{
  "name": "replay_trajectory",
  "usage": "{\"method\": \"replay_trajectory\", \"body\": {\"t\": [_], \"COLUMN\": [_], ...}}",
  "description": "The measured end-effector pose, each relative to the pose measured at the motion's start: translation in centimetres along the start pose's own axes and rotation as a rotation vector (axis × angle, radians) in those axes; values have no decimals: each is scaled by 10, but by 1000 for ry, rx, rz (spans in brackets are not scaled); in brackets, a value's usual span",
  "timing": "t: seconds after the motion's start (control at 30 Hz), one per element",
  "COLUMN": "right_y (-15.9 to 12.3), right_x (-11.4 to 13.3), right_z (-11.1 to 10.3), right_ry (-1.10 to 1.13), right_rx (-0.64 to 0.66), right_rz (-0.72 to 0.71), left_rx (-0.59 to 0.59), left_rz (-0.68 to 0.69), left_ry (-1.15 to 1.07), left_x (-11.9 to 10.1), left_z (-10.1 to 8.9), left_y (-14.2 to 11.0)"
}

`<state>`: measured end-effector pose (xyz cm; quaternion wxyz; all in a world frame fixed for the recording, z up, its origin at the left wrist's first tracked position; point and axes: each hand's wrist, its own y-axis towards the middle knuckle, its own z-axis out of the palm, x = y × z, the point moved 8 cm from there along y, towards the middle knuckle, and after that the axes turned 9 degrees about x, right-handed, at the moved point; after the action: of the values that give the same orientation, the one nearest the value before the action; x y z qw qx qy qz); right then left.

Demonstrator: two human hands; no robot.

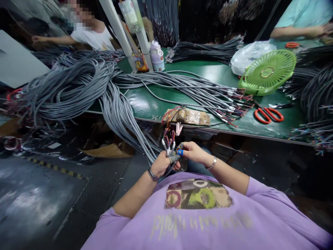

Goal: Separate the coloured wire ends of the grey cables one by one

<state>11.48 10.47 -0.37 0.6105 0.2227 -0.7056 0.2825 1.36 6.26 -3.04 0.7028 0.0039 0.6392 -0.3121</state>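
A purple shirt (208,217) fronts gray cables (182,86) beside scissors (267,113) and fan (267,72).

Head view, facing forward-down, near left hand (161,164), right hand (194,152)

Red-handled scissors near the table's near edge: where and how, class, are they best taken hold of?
Probably by the red loops, with the right hand coming from the near edge of the table: the loops lie flat, towards that edge, while grey cable ends lie to the left.
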Motion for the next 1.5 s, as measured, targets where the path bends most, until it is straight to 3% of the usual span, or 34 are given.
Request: {"method": "replay_trajectory", "body": {"t": [0.1, 0.23, 0.37, 0.7, 1.07, 1.2, 1.33, 1.5], "right_y": [-1, -3, -6, 11, 11, 11, 13, 8], "right_x": [5, -11, -18, 6, -13, -13, -21, -37], "right_z": [-9, -12, -11, -12, -1, 3, 1, -24], "right_ry": [-92, 127, 237, 189, 480, 487, 470, 685], "right_rx": [-114, -210, -226, -126, -177, -186, -280, -488], "right_rz": [-22, 29, 49, 15, 69, 60, 78, 114], "left_rx": [-110, -270, -328, -303, -341, -271, -214, -155], "left_rz": [68, 187, 214, 177, 229, 168, 136, 177], "left_ry": [-11, -61, -107, -73, -81, -27, 46, 94], "left_x": [-5, -11, -13, -9, -9, -10, -13, -14], "left_z": [-3, -9, -11, -10, -12, -6, -1, 6], "left_y": [2, 4, 6, 8, 6, 9, 7, 3]}}
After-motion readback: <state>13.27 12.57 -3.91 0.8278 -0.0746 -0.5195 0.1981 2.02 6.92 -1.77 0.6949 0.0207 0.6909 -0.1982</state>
